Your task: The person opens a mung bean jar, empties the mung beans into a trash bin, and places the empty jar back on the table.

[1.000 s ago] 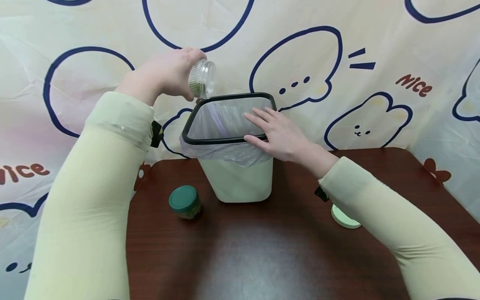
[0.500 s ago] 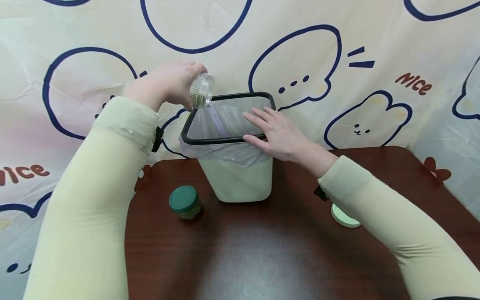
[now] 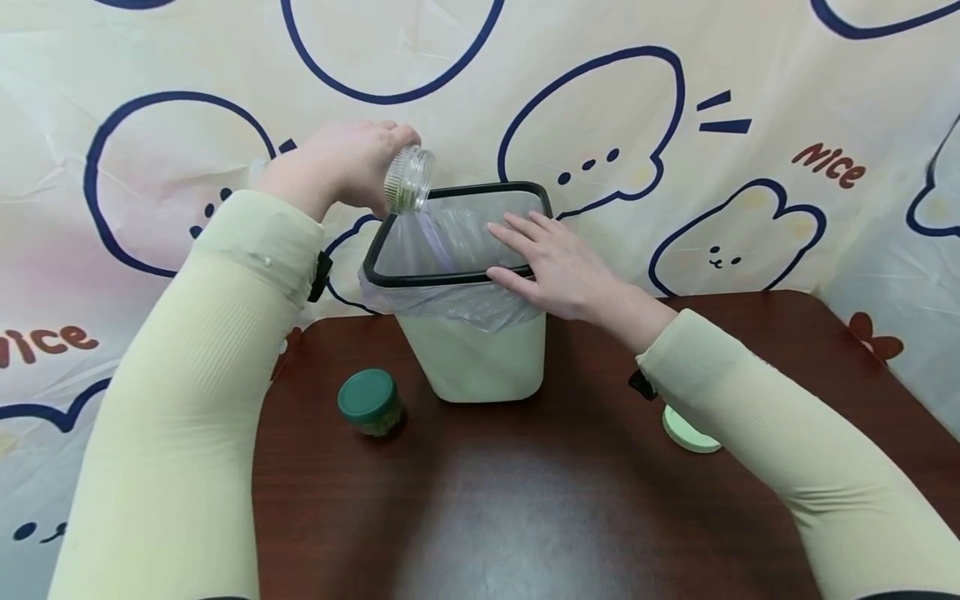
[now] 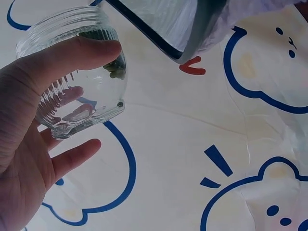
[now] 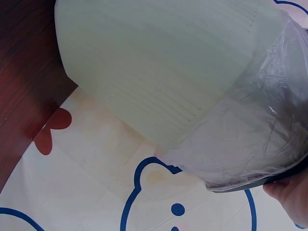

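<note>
My left hand (image 3: 348, 167) grips a clear ribbed glass jar (image 3: 407, 179) by its side, with no lid on it. The jar is tipped, its mouth toward the left rim of a pale green trash bin (image 3: 487, 358). In the left wrist view, small green bits (image 4: 115, 72) cling inside the jar (image 4: 91, 106), and the thumb lies across the glass. A translucent bag lines the bin and folds over its black rim (image 3: 442, 281). My right hand (image 3: 558, 271) rests on the rim's right side, fingers spread and straight over the opening.
A small jar with a dark green lid (image 3: 369, 398) stands on the brown table (image 3: 525, 508), left of the bin. A light green round lid (image 3: 688, 432) lies near the right forearm, partly hidden by the sleeve. Behind hangs a patterned cloth (image 3: 600, 108).
My left hand has lowered slightly and moved a little right, bringing the tipped jar closer to the bin's rim. The right hand stays in place on the rim.
</note>
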The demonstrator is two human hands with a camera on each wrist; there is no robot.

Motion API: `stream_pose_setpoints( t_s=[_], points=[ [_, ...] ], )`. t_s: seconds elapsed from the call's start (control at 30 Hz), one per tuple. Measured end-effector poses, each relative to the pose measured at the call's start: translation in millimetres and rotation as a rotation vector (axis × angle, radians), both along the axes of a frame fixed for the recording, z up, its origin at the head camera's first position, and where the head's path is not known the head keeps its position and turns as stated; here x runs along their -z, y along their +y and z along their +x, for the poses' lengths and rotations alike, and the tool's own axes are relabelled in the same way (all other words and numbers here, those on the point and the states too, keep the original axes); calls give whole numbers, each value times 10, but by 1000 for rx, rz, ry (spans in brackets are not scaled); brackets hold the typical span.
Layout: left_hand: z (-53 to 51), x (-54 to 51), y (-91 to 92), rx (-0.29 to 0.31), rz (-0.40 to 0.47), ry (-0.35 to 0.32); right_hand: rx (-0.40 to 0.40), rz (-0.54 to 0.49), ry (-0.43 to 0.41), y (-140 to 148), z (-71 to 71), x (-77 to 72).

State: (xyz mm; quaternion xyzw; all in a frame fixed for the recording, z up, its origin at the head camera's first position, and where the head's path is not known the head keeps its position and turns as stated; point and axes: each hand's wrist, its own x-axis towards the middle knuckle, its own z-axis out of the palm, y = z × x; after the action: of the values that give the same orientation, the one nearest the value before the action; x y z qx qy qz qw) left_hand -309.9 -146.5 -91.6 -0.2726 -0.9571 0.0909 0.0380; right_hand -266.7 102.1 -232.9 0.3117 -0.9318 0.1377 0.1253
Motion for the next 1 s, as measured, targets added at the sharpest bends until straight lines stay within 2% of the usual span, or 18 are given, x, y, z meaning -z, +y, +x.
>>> stream_pose_setpoints(
  t_s=[0.23,0.47,0.7,1.0],
  points=[
    [0,-5,-6,6,5,4,2,-2,6,11,0,-10],
    [41,-76,13,19,90,42,-3,6,4,11,21,-4],
    [51,-3,20,23,-18,10,0,11,6,7,10,21],
    [7,47,-21,21,-40,31,5,0,8,12,7,29]
  ],
)
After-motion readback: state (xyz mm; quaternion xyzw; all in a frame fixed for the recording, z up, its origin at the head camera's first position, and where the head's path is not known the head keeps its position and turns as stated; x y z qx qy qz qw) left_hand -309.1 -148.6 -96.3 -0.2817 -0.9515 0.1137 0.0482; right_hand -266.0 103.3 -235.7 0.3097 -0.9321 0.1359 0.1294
